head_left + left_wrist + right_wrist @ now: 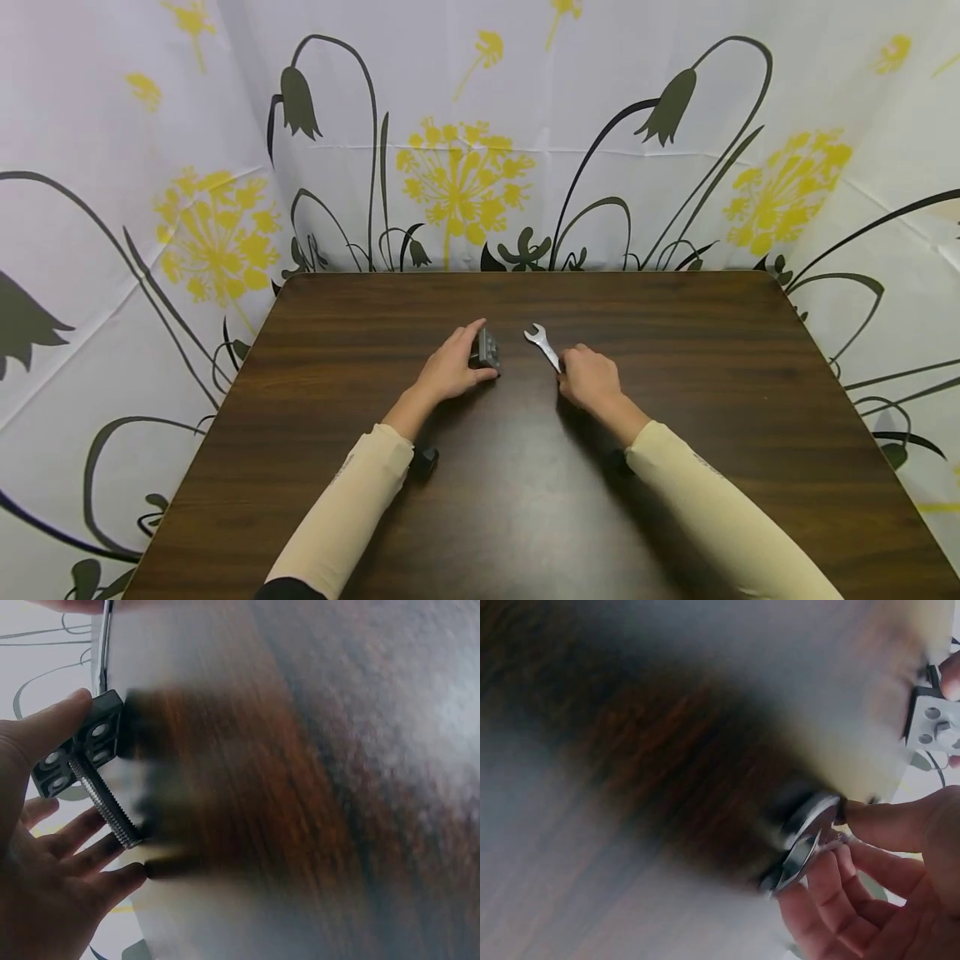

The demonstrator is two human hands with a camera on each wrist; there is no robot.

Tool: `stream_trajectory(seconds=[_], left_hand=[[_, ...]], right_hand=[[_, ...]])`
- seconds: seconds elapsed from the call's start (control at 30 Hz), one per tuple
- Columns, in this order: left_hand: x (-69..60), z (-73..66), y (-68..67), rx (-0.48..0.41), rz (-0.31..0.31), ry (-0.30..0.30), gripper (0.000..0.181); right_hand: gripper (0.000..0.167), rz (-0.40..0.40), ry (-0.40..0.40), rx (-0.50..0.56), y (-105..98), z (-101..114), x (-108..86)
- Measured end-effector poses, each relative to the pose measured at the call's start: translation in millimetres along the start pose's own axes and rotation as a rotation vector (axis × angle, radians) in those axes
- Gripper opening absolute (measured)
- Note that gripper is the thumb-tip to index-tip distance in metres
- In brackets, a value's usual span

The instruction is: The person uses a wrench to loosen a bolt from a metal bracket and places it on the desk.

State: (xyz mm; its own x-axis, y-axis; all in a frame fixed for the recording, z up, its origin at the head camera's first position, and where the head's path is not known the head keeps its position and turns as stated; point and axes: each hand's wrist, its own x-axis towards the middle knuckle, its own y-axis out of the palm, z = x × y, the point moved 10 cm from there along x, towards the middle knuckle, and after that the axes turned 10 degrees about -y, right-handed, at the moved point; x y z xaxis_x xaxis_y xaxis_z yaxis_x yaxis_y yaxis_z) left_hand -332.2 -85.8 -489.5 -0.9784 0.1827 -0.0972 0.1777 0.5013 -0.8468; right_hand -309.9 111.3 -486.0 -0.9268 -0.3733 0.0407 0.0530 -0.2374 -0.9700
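Note:
My left hand (450, 367) holds a small grey metal plate with holes (490, 346) between thumb and fingers, near the middle of the table. A long threaded bolt (105, 802) sticks out of the plate toward the palm in the left wrist view. Its hex head (946, 733) shows on the plate's other face in the right wrist view. My right hand (591, 379) grips a silver wrench (542, 343), whose open jaw points away, up and left. The wrench's ring end (801, 851) shows at the right fingertips. Wrench and plate are apart.
Under both hands lies a dark wood-grain table (480, 517). A white curtain (480, 83) with flower prints hangs behind its far edge and along both sides. A dark wrist device (424, 463) sits below the left sleeve.

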Motion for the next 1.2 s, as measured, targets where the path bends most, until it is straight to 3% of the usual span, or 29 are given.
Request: stream_trajectory(seconds=[0.07,0.27,0.4,0.57,0.67,0.73,0.8,0.9,1.03,1.2], left_hand=[[-0.1,-0.7,1.4,0.013,-0.001,-0.001,0.089],[-0.4,-3.0,-0.4,-0.005,-0.037,-0.003,0.083],[-1.4,-1.4,-1.9,-0.052,-0.064,0.004,0.077],[-8.1,0.6,-5.1,-0.141,-0.105,0.053,0.075],[-14.9,1.1,-11.0,-0.197,-0.140,0.067,0.074],[-19.8,1.1,-17.1,-0.236,-0.177,0.081,0.074],[-23.4,-0.3,-23.7,-0.277,-0.219,0.098,0.074],[-25.0,-3.4,-31.2,-0.327,-0.271,0.125,0.075],[-25.1,-10.1,-39.0,-0.405,-0.302,0.145,0.076],[-32.2,-23.0,-54.8,-0.533,-0.372,0.220,0.076]], right_hand=[[0.004,0.021,-0.017,0.018,1.2,-0.6,0.0],[0.031,0.100,-0.041,0.094,7.7,-5.0,-0.5],[0.021,0.147,-0.027,0.214,11.0,-5.9,-2.1],[0.009,0.160,-0.012,0.362,13.0,-6.5,-7.0],[0.014,0.145,0.004,0.592,16.2,-8.3,-10.6],[0.022,0.134,0.046,0.821,20.2,-9.9,-13.8],[0.031,0.135,0.107,1.067,25.7,-10.1,-18.9],[0.042,0.115,0.237,1.325,31.0,-7.7,-29.9],[0.049,0.072,0.346,1.543,28.1,9.7,-42.9],[0.049,0.072,0.355,1.750,15.8,52.7,-52.7]])
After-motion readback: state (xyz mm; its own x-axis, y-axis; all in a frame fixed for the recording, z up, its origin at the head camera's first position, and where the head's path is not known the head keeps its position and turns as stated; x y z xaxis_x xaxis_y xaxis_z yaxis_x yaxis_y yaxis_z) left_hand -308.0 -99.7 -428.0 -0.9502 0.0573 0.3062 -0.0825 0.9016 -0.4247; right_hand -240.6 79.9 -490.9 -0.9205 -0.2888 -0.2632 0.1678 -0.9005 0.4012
